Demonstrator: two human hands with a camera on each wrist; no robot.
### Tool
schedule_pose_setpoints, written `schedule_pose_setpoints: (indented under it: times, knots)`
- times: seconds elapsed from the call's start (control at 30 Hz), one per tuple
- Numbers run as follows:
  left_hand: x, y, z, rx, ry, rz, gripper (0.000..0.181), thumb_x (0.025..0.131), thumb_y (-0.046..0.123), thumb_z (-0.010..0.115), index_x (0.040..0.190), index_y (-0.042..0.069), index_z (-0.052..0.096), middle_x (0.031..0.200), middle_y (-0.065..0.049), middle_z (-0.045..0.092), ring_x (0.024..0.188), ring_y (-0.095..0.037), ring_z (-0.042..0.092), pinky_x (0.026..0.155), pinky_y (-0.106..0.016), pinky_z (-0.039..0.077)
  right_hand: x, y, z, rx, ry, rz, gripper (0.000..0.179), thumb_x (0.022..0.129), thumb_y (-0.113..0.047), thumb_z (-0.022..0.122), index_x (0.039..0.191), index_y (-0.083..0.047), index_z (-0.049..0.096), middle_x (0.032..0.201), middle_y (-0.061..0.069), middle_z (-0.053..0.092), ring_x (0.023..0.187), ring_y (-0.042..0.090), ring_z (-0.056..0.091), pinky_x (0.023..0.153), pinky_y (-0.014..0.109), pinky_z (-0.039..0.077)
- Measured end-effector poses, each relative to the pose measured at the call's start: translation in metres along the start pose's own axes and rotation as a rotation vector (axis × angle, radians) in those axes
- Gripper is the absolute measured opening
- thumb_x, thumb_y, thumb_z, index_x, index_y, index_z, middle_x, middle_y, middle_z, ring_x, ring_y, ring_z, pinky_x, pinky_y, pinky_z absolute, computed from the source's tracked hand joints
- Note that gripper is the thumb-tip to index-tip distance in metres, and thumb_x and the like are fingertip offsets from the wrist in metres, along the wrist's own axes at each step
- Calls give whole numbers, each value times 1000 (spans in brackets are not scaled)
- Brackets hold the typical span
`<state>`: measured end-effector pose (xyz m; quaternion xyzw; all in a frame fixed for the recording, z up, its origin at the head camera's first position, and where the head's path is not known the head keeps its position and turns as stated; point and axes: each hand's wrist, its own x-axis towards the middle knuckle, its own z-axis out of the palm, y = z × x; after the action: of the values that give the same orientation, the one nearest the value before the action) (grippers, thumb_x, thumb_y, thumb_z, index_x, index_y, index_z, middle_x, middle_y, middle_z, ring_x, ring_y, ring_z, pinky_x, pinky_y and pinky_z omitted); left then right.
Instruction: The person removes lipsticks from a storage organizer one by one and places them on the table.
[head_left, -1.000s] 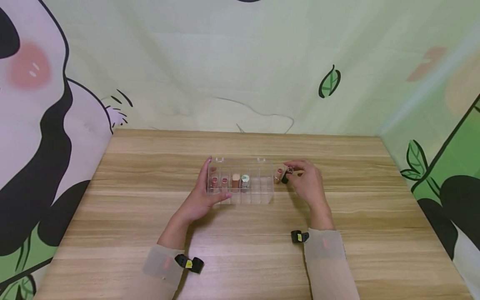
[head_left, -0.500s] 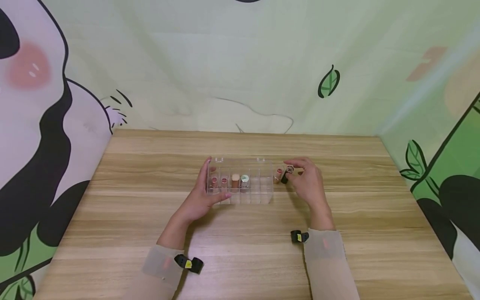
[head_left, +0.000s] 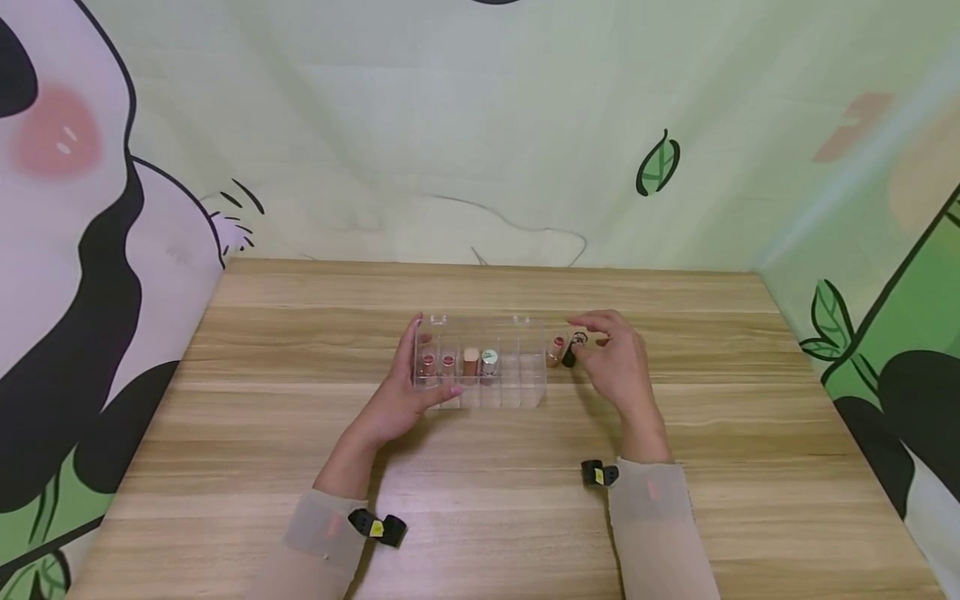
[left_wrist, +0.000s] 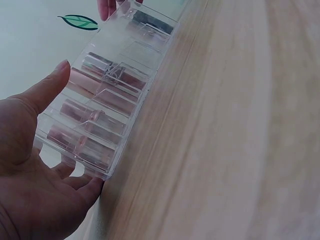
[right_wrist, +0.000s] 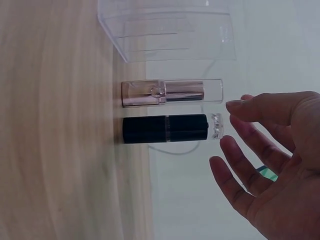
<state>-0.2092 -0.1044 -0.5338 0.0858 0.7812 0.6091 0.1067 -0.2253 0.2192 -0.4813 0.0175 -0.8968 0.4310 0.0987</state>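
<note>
My left hand [head_left: 405, 402] grips the left end of a clear lipstick organizer [head_left: 521, 393], thumb across its front. Several lipsticks stand in its left compartments, among them a brown one [head_left: 471, 362] and a silver one [head_left: 490, 364]. Right of the organizer, a pink lipstick with a clear cap [right_wrist: 184, 91] and a black lipstick [right_wrist: 187, 128] stand upright side by side on the table. Around the black one's faceted clear top, my right hand [head_left: 617, 360] has its thumb and fingers spread; in the right wrist view a gap shows between them and the lipstick.
The wooden table [head_left: 480, 492] runs back to a printed cloth wall [head_left: 480, 150] with panda and leaf drawings. More printed cloth closes off both sides. A black wrist camera [head_left: 378, 528] sits on the left sleeve, another camera [head_left: 599, 473] on the right.
My right index finger has lifted slightly and the right hand has loosened around the black lipstick's top. Left hand, organizer and lipsticks stay where they were.
</note>
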Motion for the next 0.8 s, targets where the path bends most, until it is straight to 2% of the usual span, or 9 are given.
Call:
schedule_pose_setpoints:
  times: [0.17,0.27,0.37,0.43,0.5,0.8]
  knots:
    - [0,-1,0,5,1,-2,123,90,27,89,171,42,-2,176,-12,15,161,-45,14,127,-68,10,-1,-4,-2,5,-1,-17,31,93,4,77,123,-5,79,133,13,67,122,35,61,101,55,53]
    - [-2,8,0,-8,-6,-19,122,92,20,87,172,37,-3,177,-16,10,162,-46,10,127,-68,7,-1,-5,-2,5,-2,-26,32,93,4,77,123,-6,79,133,13,67,122,34,61,100,55,53]
    - [-3,9,0,-13,-8,-20,122,92,20,87,172,38,-3,177,-16,10,162,-46,10,127,-68,8,-1,-5,-2,6,-2,-34,32,92,3,78,124,-5,79,133,13,67,121,34,61,98,55,54]
    - [-2,7,0,-15,-9,-12,122,92,22,88,171,39,-2,177,-15,13,161,-46,13,127,-68,9,-1,-6,-2,6,0,-36,32,92,2,80,123,-6,79,133,12,67,120,33,62,96,53,54]
    - [1,-2,0,-11,-4,0,122,91,26,89,170,44,-2,176,-12,14,161,-45,15,127,-68,10,-2,-7,-2,4,2,-40,32,92,1,80,123,-6,79,132,12,67,120,34,62,95,53,55]
    - [1,-3,0,-12,-5,0,122,91,25,88,170,44,-2,176,-13,14,161,-45,16,127,-68,11,-3,-12,-2,4,11,-63,34,91,0,82,124,-5,78,127,12,68,108,32,68,88,48,60]
